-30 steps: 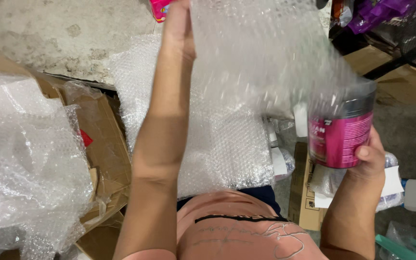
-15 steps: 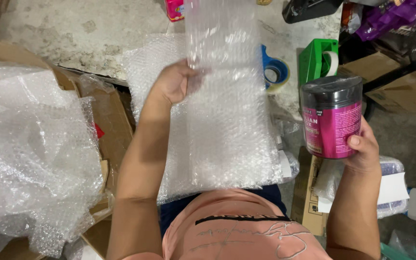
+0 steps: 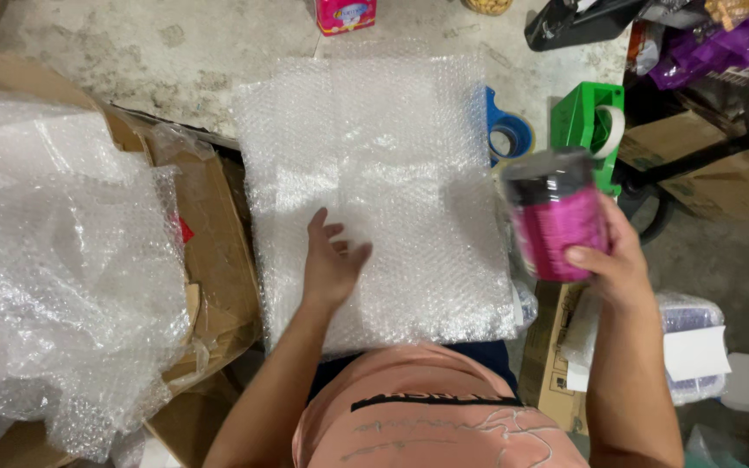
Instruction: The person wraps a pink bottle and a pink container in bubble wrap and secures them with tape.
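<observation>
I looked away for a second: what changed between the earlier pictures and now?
The bubble wrap sheet, held up by the left hand before, now lies flat on the floor; that hand has let go and rests open on it. The right hand still grips the pink jar, now nearer the sheet.

Your layout at the sheet

Your left hand (image 3: 331, 264) lies on the bubble wrap sheet (image 3: 374, 165); your right hand (image 3: 613, 260) holds the jar (image 3: 555, 217) just right of it.

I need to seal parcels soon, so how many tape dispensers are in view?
2. A blue plastic tape dispenser lies at the far right edge of the flat bubble wrap sheet; a green plastic tape dispenser stands right of it. Clutter may hide others.
</observation>
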